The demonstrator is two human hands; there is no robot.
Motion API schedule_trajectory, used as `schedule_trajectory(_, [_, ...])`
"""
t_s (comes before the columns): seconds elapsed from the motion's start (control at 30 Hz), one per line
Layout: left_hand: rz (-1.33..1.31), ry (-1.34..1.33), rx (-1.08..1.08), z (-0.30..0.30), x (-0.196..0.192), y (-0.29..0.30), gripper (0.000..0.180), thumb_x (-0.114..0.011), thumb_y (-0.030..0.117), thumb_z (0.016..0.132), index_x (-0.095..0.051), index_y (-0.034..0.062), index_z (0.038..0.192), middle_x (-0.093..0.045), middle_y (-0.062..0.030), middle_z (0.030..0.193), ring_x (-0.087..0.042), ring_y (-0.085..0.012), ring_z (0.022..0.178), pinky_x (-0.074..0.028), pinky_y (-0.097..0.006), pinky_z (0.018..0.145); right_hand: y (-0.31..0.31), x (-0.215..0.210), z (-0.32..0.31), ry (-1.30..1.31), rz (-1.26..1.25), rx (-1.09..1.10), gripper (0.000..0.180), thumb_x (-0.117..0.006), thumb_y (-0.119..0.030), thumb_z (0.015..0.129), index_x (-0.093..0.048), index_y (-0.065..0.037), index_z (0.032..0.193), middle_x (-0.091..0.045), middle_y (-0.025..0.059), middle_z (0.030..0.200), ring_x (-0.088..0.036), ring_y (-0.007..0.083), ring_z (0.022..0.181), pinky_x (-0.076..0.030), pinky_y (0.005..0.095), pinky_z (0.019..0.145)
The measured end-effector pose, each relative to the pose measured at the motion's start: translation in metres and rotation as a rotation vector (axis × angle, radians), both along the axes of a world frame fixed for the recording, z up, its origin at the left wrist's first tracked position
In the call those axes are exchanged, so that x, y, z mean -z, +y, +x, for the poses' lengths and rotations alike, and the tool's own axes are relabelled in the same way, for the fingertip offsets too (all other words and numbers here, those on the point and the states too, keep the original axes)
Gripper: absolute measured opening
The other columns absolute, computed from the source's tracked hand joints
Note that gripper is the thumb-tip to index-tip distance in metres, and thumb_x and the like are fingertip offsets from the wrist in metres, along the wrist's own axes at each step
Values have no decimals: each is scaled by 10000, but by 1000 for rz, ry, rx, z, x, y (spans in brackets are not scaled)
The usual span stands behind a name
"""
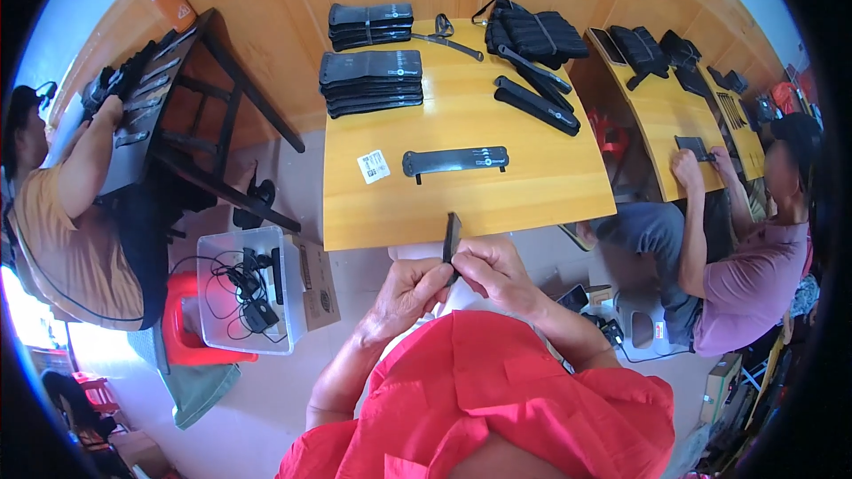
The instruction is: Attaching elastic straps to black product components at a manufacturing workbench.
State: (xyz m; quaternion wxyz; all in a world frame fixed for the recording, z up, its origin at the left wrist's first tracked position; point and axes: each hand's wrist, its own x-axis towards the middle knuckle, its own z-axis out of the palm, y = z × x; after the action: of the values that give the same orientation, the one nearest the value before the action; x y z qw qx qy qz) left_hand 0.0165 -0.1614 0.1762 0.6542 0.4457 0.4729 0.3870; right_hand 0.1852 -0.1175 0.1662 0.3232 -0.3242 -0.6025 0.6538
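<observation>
Left hand (pixel 414 288) and right hand (pixel 493 273), fingertips closed, pinch the lower end of a dark strip (pixel 453 236) just below frame centre. Above it, on the wooden table (pixel 382 213), lie a black case (pixel 448 161), a white label (pixel 374 167) and, upper left of centre, stacked black pouches (pixel 371 69).

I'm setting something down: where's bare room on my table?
Along the near edge of the table, in front of the flat black piece and white label, though your held dark strip overlaps it; also right of that piece, and between the front dark stack and long black cases. Both back corners are crowded.
</observation>
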Motion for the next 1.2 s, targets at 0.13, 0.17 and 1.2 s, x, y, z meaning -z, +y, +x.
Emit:
schedule_trajectory(0.13, [-75, 14, -60, -18, 6, -13, 375, -495, 243, 834, -410, 72, 511, -367, 34, 494, -311, -69, 427, -209, -226, 415, 23, 5, 20, 46, -250, 485, 228, -522, -201, 848, -513, -108, 640, -359, -73, 490, -341, 30, 398, -237, 225, 358])
schedule_trajectory(0.17, [-87, -17, -42, -30, 9, -17, 371, -505, 244, 842, -403, 80, 524, -357, 42, 492, -311, -55, 436, -206, -229, 410, 37, 13, 36, 47, -208, 581, 231, -522, -205, 848, -482, -134, 632, -338, -78, 464, -320, 25, 364, -214, 218, 328])
schedule_trajectory(1.2, [-520, 196, -535, -83, 139, 17, 422, -516, 390, 908, -636, -14, 908, -652, -98, 679, -610, -145, 498, -486, -251, 449, 61, -25, 137, -449, 429, 327, 78, -627, 26, 769, -671, 32, 832, -619, 68, 716, -585, 106, 559, -434, 216, 487])
